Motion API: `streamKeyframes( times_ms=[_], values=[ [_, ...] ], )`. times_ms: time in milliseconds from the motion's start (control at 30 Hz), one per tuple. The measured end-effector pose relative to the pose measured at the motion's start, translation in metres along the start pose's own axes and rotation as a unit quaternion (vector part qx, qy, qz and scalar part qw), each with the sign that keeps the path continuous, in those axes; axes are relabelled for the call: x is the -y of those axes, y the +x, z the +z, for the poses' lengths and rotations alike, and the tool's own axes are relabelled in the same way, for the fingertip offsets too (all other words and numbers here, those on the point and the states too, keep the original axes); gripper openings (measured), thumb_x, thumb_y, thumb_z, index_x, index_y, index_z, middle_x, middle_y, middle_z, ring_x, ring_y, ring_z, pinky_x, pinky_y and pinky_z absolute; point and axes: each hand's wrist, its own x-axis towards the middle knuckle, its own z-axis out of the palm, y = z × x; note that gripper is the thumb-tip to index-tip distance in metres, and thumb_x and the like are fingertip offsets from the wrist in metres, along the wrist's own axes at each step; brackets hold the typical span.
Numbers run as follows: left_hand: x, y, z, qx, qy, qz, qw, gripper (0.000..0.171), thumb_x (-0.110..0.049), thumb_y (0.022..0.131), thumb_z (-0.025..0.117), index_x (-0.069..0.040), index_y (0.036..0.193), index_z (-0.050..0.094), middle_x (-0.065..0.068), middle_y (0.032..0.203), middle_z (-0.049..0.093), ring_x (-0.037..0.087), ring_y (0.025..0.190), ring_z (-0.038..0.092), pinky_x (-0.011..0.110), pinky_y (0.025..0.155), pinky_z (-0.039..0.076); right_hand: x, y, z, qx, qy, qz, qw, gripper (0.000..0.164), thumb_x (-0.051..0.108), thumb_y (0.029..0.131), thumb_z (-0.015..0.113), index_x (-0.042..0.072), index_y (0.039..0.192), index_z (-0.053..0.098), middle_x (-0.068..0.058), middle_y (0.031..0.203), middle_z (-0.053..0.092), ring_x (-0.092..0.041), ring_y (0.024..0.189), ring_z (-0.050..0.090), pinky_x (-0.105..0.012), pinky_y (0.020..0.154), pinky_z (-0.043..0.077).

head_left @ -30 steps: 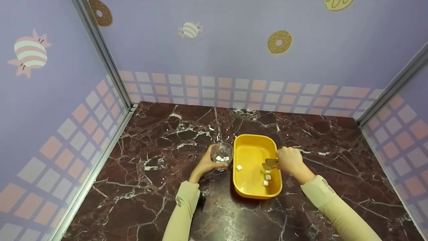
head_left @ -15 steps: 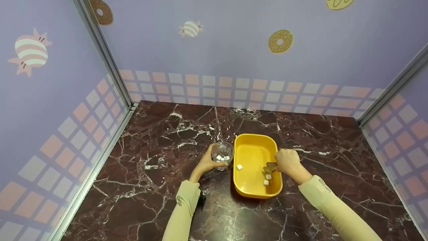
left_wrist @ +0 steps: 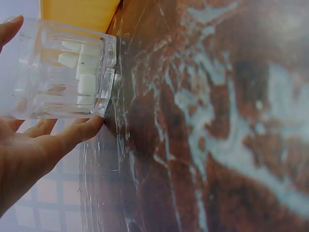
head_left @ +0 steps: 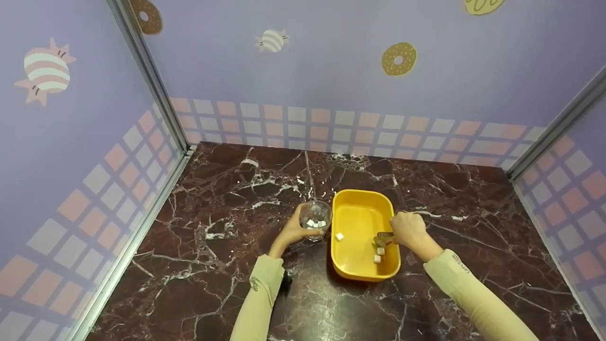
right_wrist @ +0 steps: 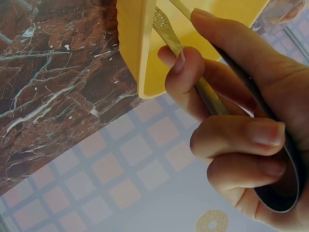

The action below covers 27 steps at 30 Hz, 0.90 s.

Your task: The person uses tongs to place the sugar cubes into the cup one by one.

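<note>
"Tongs (right_wrist: 209,97): what does the right hand (head_left: 409,229) do with them?"

"It grasps them with curled fingers, and compared with one second ago their tips are a little more toward 6 o'clock. They are inside the yellow box (head_left: 352,259), at about its 3 o'clock."

"And what is near the tips?"

"Two white cubes (head_left: 377,259) show just beside them, at 5 o'clock of the box. One second ago a third cube was visible there; now it is not plainly seen, maybe covered by the tips. I cannot tell whether the tongs pinch it."

"What does this change mean for the work?"

"In my judgement, the tongs are now at the cube instead of only approaching it. No cube is visibly lifted out."

"And farther away?"

"A lone white cube (head_left: 339,237) lies at 9 o'clock in the box, as before. Outside, between 9 and 10 o'clock, a clear glass (head_left: 314,211) is upright on the counter (head_left: 189,284). The left hand (head_left: 293,230) holds it between thumb and fingers, unchanged. Several cubes (head_left: 316,223) lie at its bottom."
</note>
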Motion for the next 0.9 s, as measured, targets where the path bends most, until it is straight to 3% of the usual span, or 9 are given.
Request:
streamKeyframes(
  times_ms=[167, 500, 900],
  values=[
    [-0.001, -0.002, 0.000, 0.000, 0.004, 0.003, 1.0000, 0.087, -0.013, 0.060, 0.081, -0.006, 0.131, 0.032, 0.025, 0.131, 0.041, 0.038, 0.121, 0.041, 0.047, 0.105, 0.031, -0.002, -0.001, 0.001, -0.017, 0.004, 0.003, 1.000, 0.033, 0.025, 0.052, 0.081, 0.004, 0.056, 0.056, -0.012, 0.058, 0.059, -0.029, 0.051, 0.056, -0.040, 0.043, 0.048],
    [-0.001, 0.000, 0.000, -0.005, 0.012, 0.008, 0.9999, 0.085, -0.013, 0.060, 0.081, -0.005, 0.130, 0.032, 0.026, 0.131, 0.040, 0.038, 0.121, 0.040, 0.047, 0.105, 0.030, -0.008, 0.000, -0.009, -0.003, 0.052, 0.018, 0.999, 0.024, 0.017, 0.058, 0.075, 0.006, 0.055, 0.054, -0.013, 0.059, 0.058, -0.031, 0.051, 0.055, -0.043, 0.043, 0.046],
    [-0.001, -0.001, 0.001, 0.000, -0.020, 0.023, 0.9995, 0.085, -0.005, 0.060, 0.079, 0.001, 0.129, 0.031, 0.029, 0.129, 0.040, 0.042, 0.120, 0.040, 0.049, 0.106, 0.029, -0.009, 0.000, -0.034, -0.046, 0.075, 0.016, 0.996, 0.034, 0.028, 0.057, 0.080, 0.007, 0.052, 0.053, -0.012, 0.057, 0.060, -0.032, 0.053, 0.057, -0.046, 0.045, 0.047]
  ],
)
